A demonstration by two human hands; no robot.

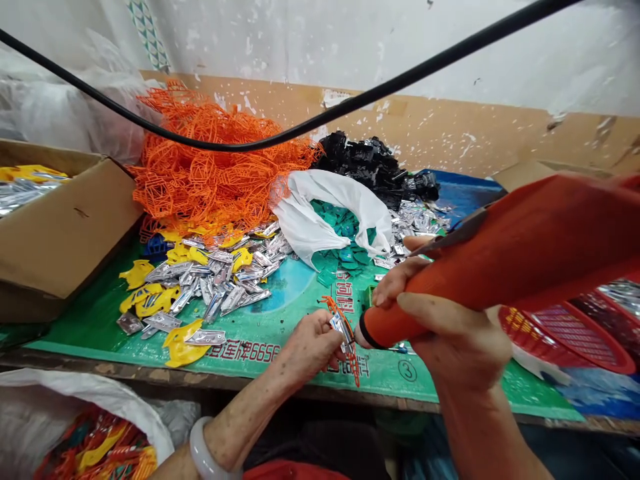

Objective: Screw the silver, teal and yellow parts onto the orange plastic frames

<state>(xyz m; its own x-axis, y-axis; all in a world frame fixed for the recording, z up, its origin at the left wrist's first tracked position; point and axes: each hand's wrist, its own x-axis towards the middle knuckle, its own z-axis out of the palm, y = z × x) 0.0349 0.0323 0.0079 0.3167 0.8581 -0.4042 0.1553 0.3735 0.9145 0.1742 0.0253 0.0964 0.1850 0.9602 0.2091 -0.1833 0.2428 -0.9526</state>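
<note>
My left hand (pixel 313 343) pinches a small assembly of an orange plastic frame (pixel 354 373) and a silver plate (pixel 341 328) just over the front of the table. My right hand (pixel 453 333) is wrapped round the body of an orange power screwdriver (pixel 525 247), which slants down to the left. Its dark-ringed nose is close against the silver plate; whether the bit touches a screw cannot be made out. Left of my hands lie a heap of silver plates (pixel 215 280) and yellow plastic pieces (pixel 183 343). A white bag (pixel 315 193) with green pieces (pixel 345 223) lies beyond them.
Behind stand a tangled pile of orange frames (pixel 210 160) and black parts (pixel 360 160). A cardboard box (pixel 65 227) is at left, a red basket (pixel 565 333) at right. A bag of assembled pieces (pixel 100 440) sits below the left edge. A black cable (pixel 240 143) hangs across.
</note>
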